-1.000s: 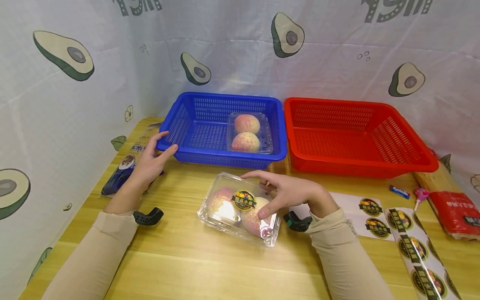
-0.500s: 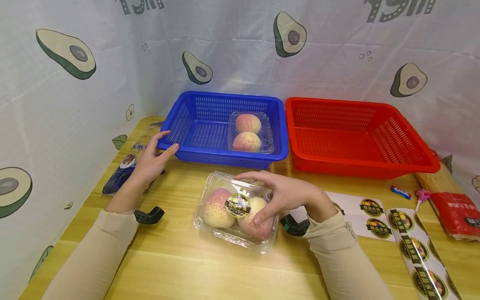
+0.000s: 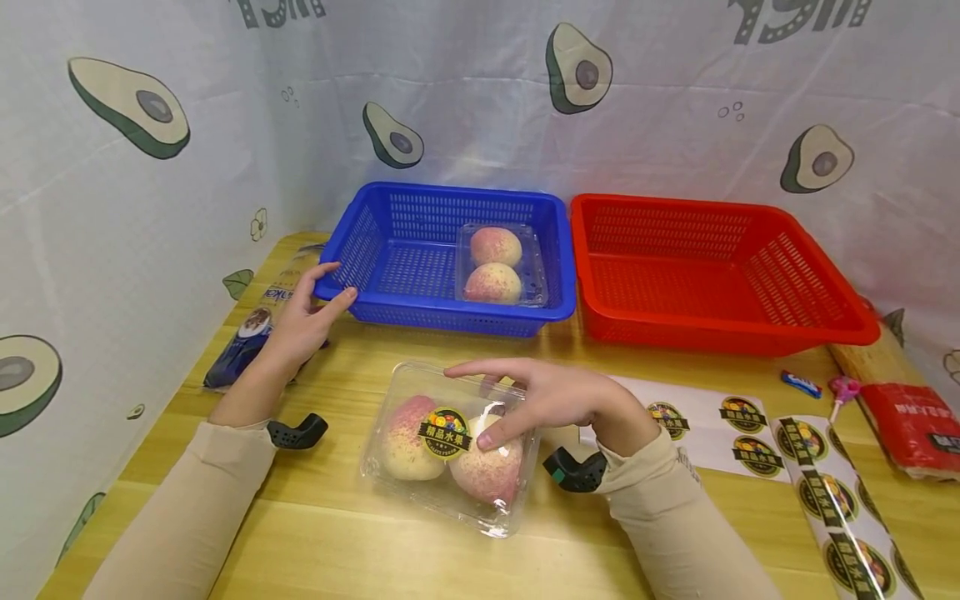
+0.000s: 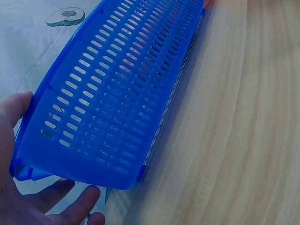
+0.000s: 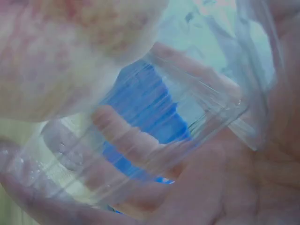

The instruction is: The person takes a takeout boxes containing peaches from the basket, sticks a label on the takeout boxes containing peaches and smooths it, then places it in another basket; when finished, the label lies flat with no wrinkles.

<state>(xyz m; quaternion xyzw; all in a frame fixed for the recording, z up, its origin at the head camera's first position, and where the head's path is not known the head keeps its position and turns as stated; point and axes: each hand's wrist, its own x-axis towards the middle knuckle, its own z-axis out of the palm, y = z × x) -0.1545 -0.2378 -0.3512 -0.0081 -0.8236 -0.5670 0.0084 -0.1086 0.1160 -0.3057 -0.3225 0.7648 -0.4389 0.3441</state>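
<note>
A clear clamshell box [image 3: 420, 467] with two peaches and a round sticker [image 3: 446, 432] on its lid lies on the wooden table [image 3: 337, 533] in front of me. My right hand [image 3: 487, 404] grips it from above, fingers spread over the lid and thumb on the near peach. The right wrist view shows fingers [image 5: 131, 136] curled round the clear plastic [image 5: 187, 117], with a peach [image 5: 61, 56] blurred up close. My left hand [image 3: 324, 293] rests against the front-left corner of the blue basket [image 3: 442, 317], thumb [image 4: 14, 108] and fingers straight either side of the basket wall [image 4: 117, 93].
A second peach box [image 3: 495, 267] without a sticker sits inside the blue basket. A red basket [image 3: 712, 333] stands to its right. Sticker sheets [image 3: 750, 425] and a sticker strip [image 3: 832, 492] lie at right, beside a red packet [image 3: 911, 425]. A dark packet [image 3: 247, 346] lies under my left hand.
My right hand has slid the clamshell box leftward and nearer to me, turning it slightly. The left hand has stayed at the blue basket's corner.
</note>
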